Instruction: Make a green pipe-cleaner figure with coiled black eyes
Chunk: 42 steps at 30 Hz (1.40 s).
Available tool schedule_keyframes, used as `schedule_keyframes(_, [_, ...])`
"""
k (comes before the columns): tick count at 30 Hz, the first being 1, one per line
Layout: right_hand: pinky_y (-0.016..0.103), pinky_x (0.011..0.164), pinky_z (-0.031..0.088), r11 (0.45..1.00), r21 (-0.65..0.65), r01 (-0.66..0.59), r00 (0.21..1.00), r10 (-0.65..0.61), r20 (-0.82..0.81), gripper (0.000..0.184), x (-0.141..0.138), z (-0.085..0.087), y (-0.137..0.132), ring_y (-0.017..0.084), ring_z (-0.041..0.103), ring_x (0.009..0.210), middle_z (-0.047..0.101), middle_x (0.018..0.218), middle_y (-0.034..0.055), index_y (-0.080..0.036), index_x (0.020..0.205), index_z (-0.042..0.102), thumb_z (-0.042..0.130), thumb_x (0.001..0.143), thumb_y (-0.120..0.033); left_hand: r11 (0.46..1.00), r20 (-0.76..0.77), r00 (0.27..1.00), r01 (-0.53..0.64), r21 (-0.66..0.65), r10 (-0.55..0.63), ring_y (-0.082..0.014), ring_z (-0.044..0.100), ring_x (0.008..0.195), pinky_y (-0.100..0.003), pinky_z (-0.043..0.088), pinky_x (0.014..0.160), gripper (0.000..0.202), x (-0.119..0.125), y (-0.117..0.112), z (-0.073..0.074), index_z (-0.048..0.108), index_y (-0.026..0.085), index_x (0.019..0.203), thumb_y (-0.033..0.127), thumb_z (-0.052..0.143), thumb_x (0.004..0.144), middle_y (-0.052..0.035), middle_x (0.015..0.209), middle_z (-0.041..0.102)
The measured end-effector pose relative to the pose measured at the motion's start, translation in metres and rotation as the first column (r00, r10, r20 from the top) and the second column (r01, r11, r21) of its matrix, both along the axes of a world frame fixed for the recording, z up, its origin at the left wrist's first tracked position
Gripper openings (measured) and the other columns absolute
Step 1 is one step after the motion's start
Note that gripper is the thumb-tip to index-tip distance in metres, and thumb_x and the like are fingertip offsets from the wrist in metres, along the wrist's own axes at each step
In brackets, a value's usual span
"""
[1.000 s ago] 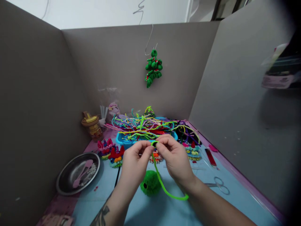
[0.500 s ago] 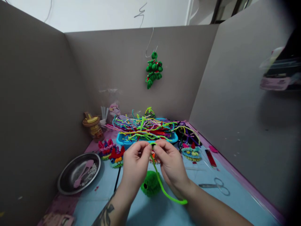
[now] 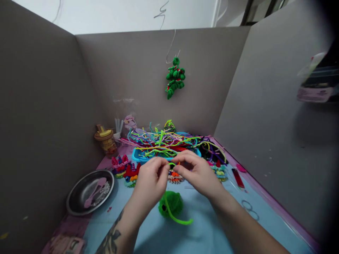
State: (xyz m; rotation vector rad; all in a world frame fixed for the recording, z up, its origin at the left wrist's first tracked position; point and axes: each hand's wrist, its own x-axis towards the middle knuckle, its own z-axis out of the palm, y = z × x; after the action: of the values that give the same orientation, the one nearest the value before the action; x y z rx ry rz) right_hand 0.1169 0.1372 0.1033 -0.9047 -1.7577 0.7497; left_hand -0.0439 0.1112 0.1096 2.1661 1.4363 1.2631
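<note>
My left hand [image 3: 155, 176] pinches a lime-green pipe cleaner [image 3: 169, 211] between thumb and fingertips. The long end of it hangs in a curve in front of a fuzzy green ball [image 3: 174, 203] with a black spot, which sits on the table below. A short bent bit of the pipe cleaner sticks out past the left fingertips toward my right hand [image 3: 198, 173]. That hand is open, thumb and index finger apart close to the bend; whether a fingertip touches it is hard to see.
Behind the hands stands a blue basket [image 3: 137, 155] heaped with colourful pipe cleaners. A metal bowl [image 3: 71, 201] with a pink scoop is at left, scissors [image 3: 250, 208] at right. Several colourful pipe-cleaner pieces [image 3: 120, 164] line the back. Grey partitions [image 3: 238, 106] enclose the table.
My right thumb and finger have parted from the pinch and moved slightly right. The hanging end of the pipe cleaner has swung left, across the green ball. My right forearm now covers part of the scissors.
</note>
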Motion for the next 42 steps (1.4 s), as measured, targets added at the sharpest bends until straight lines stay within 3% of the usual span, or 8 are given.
schedule_keyframes(12, [0.027, 0.058, 0.039, 0.999, 0.000, 0.036, 0.999, -0.036, -0.029, 0.016, -0.005, -0.002, -0.004, 0.015, 0.052, 0.063, 0.056, 0.062, -0.0001, -0.020, 0.059, 0.062, 0.063, 0.075, -0.019, 0.994, -0.044, 0.998, -0.037, 0.106, 0.042, -0.0156, 0.057, 0.070, -0.024, 0.041, 0.065, 0.014, 0.006, -0.002, -0.009, 0.058, 0.019, 0.076, 0.016, 0.047, 0.085, -0.0029, 0.074, 0.062])
schedule_keyframes(21, [0.026, 0.059, 0.036, 1.000, -0.005, 0.026, 1.000, -0.026, -0.011, 0.018, -0.003, -0.001, -0.002, 0.013, 0.049, 0.064, 0.051, 0.066, -0.0012, -0.019, 0.060, 0.055, 0.057, 0.078, -0.017, 0.984, 0.117, 0.991, 0.084, -0.157, -0.066, -0.0135, 0.055, 0.066, -0.023, 0.039, 0.061, 0.015, 0.004, 0.001, -0.004, 0.062, 0.018, 0.086, 0.022, 0.048, 0.086, -0.0007, 0.075, 0.063])
schedule_keyframes(26, [0.025, 0.059, 0.037, 1.000, 0.002, 0.006, 0.999, -0.006, -0.032, 0.018, -0.001, 0.001, -0.003, 0.013, 0.048, 0.064, 0.051, 0.067, -0.0010, -0.019, 0.060, 0.052, 0.055, 0.077, -0.014, 0.980, 0.163, 0.985, 0.093, -0.179, -0.063, -0.0122, 0.049, 0.058, -0.022, 0.035, 0.055, 0.019, 0.006, -0.001, -0.005, 0.056, 0.018, 0.070, 0.027, 0.049, 0.085, 0.0016, 0.061, 0.054])
schedule_keyframes(31, [0.024, 0.056, 0.037, 0.998, -0.051, -0.035, 0.996, 0.031, -0.084, 0.016, -0.003, -0.002, -0.005, 0.012, 0.046, 0.062, 0.049, 0.066, -0.0016, -0.019, 0.063, 0.050, 0.052, 0.079, -0.016, 0.975, 0.256, 0.966, 0.084, -0.204, -0.030, -0.0120, 0.047, 0.057, -0.022, 0.034, 0.053, 0.019, 0.008, -0.002, -0.002, 0.055, 0.018, 0.067, 0.028, 0.052, 0.082, 0.0017, 0.060, 0.052])
schedule_keyframes(36, [0.023, 0.054, 0.038, 0.992, -0.102, -0.071, 0.981, 0.051, -0.188, 0.013, -0.004, -0.001, -0.007, 0.011, 0.046, 0.060, 0.049, 0.069, -0.0011, -0.019, 0.067, 0.051, 0.052, 0.080, -0.020, 0.949, 0.393, 0.919, 0.150, -0.278, -0.030, -0.0108, 0.044, 0.053, -0.021, 0.033, 0.050, 0.020, 0.014, -0.005, -0.001, 0.053, 0.017, 0.066, 0.031, 0.054, 0.081, 0.0027, 0.058, 0.049])
schedule_keyframes(39, [0.024, 0.056, 0.039, 0.994, -0.091, -0.055, 0.979, 0.036, -0.202, 0.014, -0.005, 0.001, -0.009, 0.012, 0.047, 0.064, 0.050, 0.070, -0.0004, -0.019, 0.065, 0.052, 0.054, 0.079, -0.020, 0.948, 0.426, 0.904, 0.153, -0.278, -0.021, -0.0106, 0.043, 0.053, -0.021, 0.033, 0.050, 0.021, 0.017, -0.007, 0.000, 0.053, 0.017, 0.065, 0.032, 0.055, 0.080, 0.0024, 0.057, 0.050])
schedule_keyframes(42, [0.023, 0.053, 0.037, 0.983, -0.141, -0.120, 0.959, 0.078, -0.271, 0.014, -0.005, 0.001, -0.010, 0.011, 0.045, 0.060, 0.050, 0.069, -0.0013, -0.019, 0.066, 0.052, 0.056, 0.078, -0.022, 0.953, 0.444, 0.896, 0.148, -0.266, -0.016, -0.0102, 0.043, 0.053, -0.021, 0.033, 0.050, 0.021, 0.020, -0.009, 0.001, 0.053, 0.017, 0.063, 0.031, 0.056, 0.079, 0.0026, 0.057, 0.049])
